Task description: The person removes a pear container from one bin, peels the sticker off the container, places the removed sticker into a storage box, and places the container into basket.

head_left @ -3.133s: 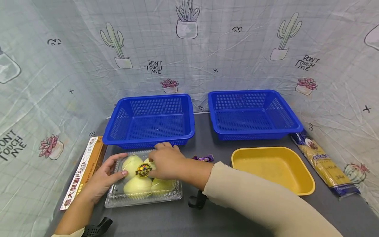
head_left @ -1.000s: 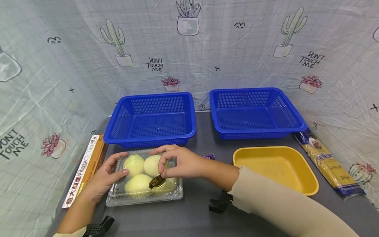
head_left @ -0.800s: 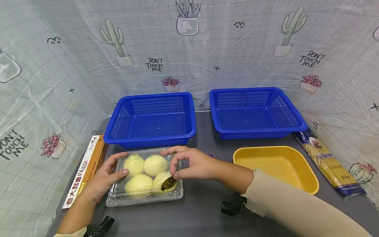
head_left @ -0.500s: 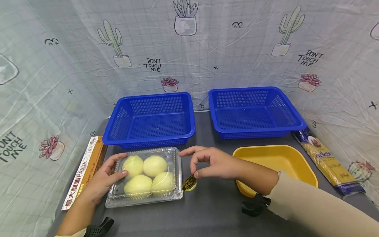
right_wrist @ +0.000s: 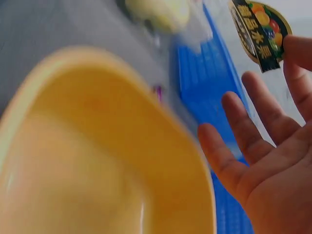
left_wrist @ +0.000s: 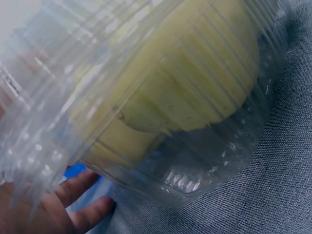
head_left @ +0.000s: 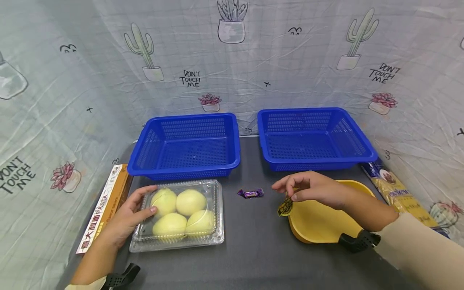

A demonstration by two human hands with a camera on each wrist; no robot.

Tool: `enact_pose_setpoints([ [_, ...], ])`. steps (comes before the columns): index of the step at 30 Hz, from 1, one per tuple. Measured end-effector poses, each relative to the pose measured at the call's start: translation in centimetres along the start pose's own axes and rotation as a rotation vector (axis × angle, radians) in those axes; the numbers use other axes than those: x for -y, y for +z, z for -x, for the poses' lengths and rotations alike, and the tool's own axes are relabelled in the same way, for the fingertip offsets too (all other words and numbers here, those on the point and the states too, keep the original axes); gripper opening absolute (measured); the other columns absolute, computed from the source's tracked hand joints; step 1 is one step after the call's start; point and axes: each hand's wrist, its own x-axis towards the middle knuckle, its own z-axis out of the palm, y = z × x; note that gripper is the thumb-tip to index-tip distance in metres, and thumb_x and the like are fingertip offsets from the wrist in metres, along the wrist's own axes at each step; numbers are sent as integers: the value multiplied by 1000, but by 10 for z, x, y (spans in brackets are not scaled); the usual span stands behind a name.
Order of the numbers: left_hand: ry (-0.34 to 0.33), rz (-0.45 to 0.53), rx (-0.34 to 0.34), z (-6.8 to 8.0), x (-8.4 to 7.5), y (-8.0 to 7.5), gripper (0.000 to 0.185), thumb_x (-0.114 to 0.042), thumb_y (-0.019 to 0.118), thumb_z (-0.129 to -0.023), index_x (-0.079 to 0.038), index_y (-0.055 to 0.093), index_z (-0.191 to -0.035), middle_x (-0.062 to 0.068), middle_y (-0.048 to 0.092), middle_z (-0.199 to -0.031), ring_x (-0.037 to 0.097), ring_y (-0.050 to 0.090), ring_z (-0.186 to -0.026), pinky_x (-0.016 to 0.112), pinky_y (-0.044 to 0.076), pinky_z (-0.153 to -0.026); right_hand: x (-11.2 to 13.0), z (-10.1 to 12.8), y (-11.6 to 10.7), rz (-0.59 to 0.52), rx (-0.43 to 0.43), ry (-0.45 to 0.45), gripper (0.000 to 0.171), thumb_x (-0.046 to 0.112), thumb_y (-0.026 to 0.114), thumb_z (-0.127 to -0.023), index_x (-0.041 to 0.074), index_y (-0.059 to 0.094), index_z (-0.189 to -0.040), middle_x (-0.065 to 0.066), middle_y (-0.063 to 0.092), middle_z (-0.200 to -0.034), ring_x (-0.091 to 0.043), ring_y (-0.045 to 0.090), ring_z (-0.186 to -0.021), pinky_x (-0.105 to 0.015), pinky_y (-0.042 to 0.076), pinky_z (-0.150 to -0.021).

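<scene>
At the far left a long pasta box (head_left: 103, 207) lies flat on the grey table (head_left: 250, 249), and just beside it the left hand (head_left: 125, 217) rests on the left edge of a clear plastic clamshell (head_left: 217, 209), fingers laid straight over the lid and the thumb along its rim, pressing rather than gripping. The clamshell is closed and holds four pale yellow-green fruits (head_left: 190, 201), packed two by two and touching. Behind it stands the left blue basket (head_left: 232, 161); nothing shows in it. A small purple-wrapped candy (head_left: 250, 193) lies alone on the table between clamshell and yellow tray (head_left: 319, 225). Farther back to the right sits the right blue basket (head_left: 266, 155), with nothing showing inside. The right hand (head_left: 315, 189) hovers over the near left corner of the yellow tray, thumb and forefinger pinching a sticker (head_left: 285, 208), the other fingers spread loosely. The sticker is oval, black with a gold border, printed with coloured fruit and Chinese characters, and hangs at the tray's rim. A packet of spaghetti (head_left: 396, 191) lies at the far right.
</scene>
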Motion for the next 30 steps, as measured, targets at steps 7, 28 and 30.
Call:
enact_pose_setpoints([
  [7,-5,-11,11,-2,-2,0,62,-6,71,-102,-5,44,-157,1,40,-160,31,8,-160,32,12,-128,-15,35,-38,-5,106,66,6,-2,57,-106,-2,61,-101,-22,55,-155,-20,55,-142,-33,52,-106],
  [28,-12,-8,19,-1,-2,-6,60,-6,70,-101,1,43,-154,24,28,-168,48,-4,-161,75,-3,-121,-40,29,-60,56,386,292,7,-1,66,-97,-6,62,-98,-29,53,-151,-12,54,-139,-24,45,-104],
  [30,-22,-13,18,0,-3,-8,60,-7,71,-102,1,43,-154,23,27,-170,49,-5,-160,76,-2,-121,-42,26,-58,114,387,272,3,0,67,-97,-2,66,-99,-27,56,-149,-12,55,-136,-24,46,-102],
])
